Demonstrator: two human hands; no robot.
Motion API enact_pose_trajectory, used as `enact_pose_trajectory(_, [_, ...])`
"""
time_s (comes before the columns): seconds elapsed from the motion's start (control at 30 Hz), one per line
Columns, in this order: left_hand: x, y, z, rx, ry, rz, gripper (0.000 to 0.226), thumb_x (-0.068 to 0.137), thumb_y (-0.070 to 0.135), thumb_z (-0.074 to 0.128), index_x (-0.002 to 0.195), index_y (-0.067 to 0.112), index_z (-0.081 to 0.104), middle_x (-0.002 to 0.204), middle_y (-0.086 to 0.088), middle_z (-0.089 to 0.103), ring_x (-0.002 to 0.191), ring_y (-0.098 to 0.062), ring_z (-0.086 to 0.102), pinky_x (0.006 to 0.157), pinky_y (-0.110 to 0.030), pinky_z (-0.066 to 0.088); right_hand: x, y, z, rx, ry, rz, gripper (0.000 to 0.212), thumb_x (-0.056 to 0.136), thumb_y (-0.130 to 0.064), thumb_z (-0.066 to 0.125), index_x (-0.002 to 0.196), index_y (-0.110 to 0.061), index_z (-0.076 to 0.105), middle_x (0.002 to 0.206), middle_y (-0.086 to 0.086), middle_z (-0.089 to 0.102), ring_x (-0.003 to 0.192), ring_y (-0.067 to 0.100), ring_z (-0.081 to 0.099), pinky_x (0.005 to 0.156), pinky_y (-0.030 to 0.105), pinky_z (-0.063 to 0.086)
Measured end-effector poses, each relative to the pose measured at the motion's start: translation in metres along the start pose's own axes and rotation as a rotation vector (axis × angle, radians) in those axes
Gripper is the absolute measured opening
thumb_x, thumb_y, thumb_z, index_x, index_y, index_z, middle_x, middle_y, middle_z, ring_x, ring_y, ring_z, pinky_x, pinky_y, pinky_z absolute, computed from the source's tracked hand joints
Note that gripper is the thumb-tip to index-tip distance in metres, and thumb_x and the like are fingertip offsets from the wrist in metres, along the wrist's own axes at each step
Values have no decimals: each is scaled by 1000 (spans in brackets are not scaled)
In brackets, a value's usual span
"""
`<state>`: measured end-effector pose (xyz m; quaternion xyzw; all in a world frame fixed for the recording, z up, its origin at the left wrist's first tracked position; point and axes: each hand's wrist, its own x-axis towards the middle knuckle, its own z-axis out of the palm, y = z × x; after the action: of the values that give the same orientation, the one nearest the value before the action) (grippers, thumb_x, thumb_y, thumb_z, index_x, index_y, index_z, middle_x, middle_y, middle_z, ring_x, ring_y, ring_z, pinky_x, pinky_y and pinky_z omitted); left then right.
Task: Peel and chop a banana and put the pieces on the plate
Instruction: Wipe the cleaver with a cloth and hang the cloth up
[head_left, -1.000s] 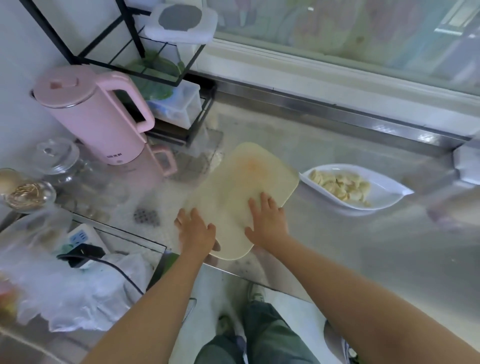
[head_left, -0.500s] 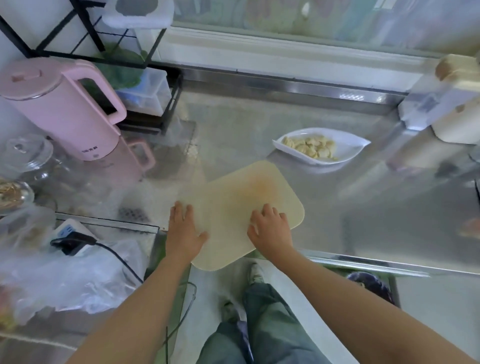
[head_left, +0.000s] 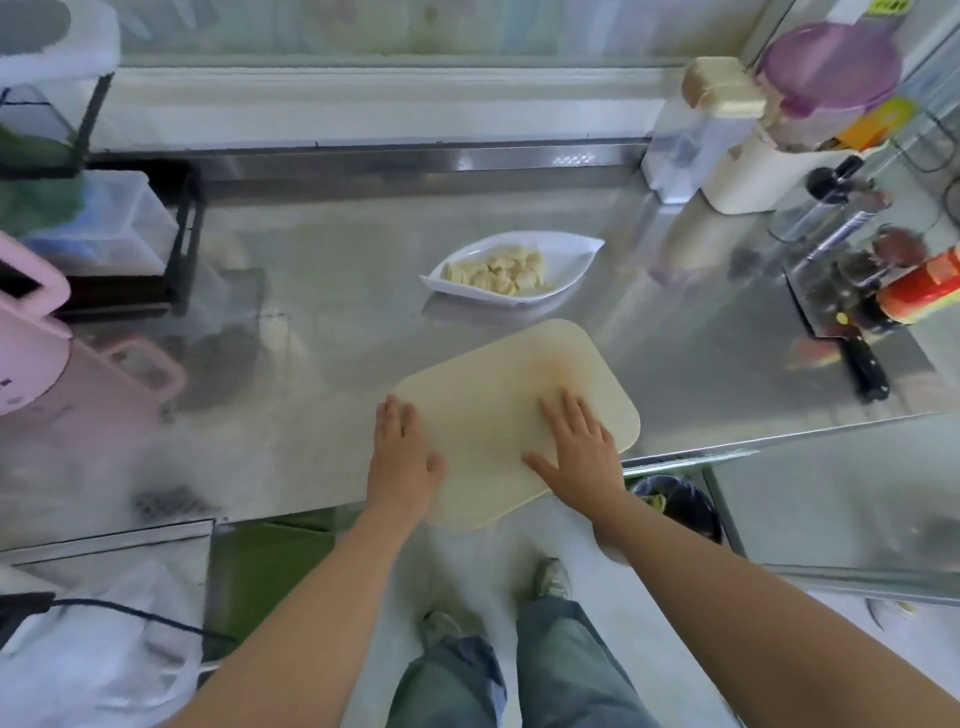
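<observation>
A cream cutting board (head_left: 498, 395) lies on the steel counter, its near corner hanging over the counter's front edge. My left hand (head_left: 402, 457) rests flat at the board's left edge, thumb on the board. My right hand (head_left: 579, 447) lies flat on the board's right half, fingers straight. Beyond the board stands a white leaf-shaped plate (head_left: 571, 254) holding several chopped banana pieces (head_left: 498, 273). A cleaver with a black handle (head_left: 836, 332) lies on the counter at the right, away from both hands.
A pink kettle (head_left: 26, 332) stands at the left, with a black rack and a clear box (head_left: 119, 223) behind it. White containers (head_left: 727, 156), a purple-lidded jar (head_left: 831, 73) and a red bottle (head_left: 924, 286) crowd the right. A dark bin (head_left: 675, 504) sits below the counter edge.
The view has swung right, bringing the cleaver and bottles into sight. The board has slid toward the counter's front edge under both hands, away from the plate.
</observation>
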<state>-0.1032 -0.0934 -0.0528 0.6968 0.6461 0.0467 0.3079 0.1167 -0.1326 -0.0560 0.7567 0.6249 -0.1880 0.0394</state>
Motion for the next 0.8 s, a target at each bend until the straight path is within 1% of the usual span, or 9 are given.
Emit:
enact_pose_trajectory(0.13, [15,25,16,43,15,-17,77,97,24,46,148,-4,-4,157,-18,-12,145,-30,-12,118,-34,1,10,29,-5,-7,-7,114,81,92,-61,38,152,-29,-5,160,3,-12,148,22,-7,119,39,10])
enact_pose_trajectory(0.2, [23,34,22,100,35,-30,74,98,27,44,148,-6,1,155,-26,-7,145,-36,-10,119,-38,0,16,45,-9,0,-5,190,80,92,-62,35,152,-29,-7,160,5,-12,148,23,-7,119,40,10])
enact_pose_trajectory(0.27, [27,43,27,107,61,-77,71,99,28,43,147,-6,5,155,-29,-4,144,-38,-9,119,-40,2,22,60,-13,15,-5,247,80,93,-63,34,152,-28,-6,160,7,-11,148,25,-7,118,42,10])
enact_pose_trajectory(0.43, [31,56,34,152,125,-137,67,99,29,41,146,-8,11,154,-30,3,145,-38,-1,119,-38,5,28,69,-19,7,7,234,79,94,-60,33,152,-24,-6,160,10,-11,147,27,-7,118,43,9])
enact_pose_trajectory(0.47, [31,57,34,148,142,-152,64,99,27,42,146,-9,15,154,-29,7,144,-38,3,119,-38,7,30,67,-19,10,6,229,78,95,-58,33,152,-23,-5,160,11,-11,147,28,-7,118,43,8])
enact_pose_trajectory(0.53, [31,60,34,151,188,-169,56,97,21,45,141,-9,28,151,-27,20,140,-38,16,116,-39,19,31,62,-19,19,5,227,78,95,-56,34,153,-21,-5,159,13,-11,147,30,-7,118,45,8])
enact_pose_trajectory(0.63, [26,66,36,181,254,-168,37,92,15,51,123,-6,47,132,-22,41,122,-35,36,99,-37,39,33,61,-19,29,-13,197,79,96,-54,35,152,-17,-6,158,15,-13,146,33,-9,118,48,6])
enact_pose_trajectory(0.7, [20,70,39,179,278,-174,26,90,11,54,110,-5,53,119,-20,46,111,-33,40,88,-36,42,32,64,-19,31,-27,156,79,96,-54,34,152,-17,-7,158,16,-14,146,34,-10,117,49,5])
enact_pose_trajectory(0.8, [8,75,45,200,266,-220,19,90,9,52,105,0,54,114,-17,46,106,-30,41,85,-34,43,27,69,-17,30,-35,91,79,96,-52,34,151,-17,-9,157,16,-18,145,35,-15,118,49,3])
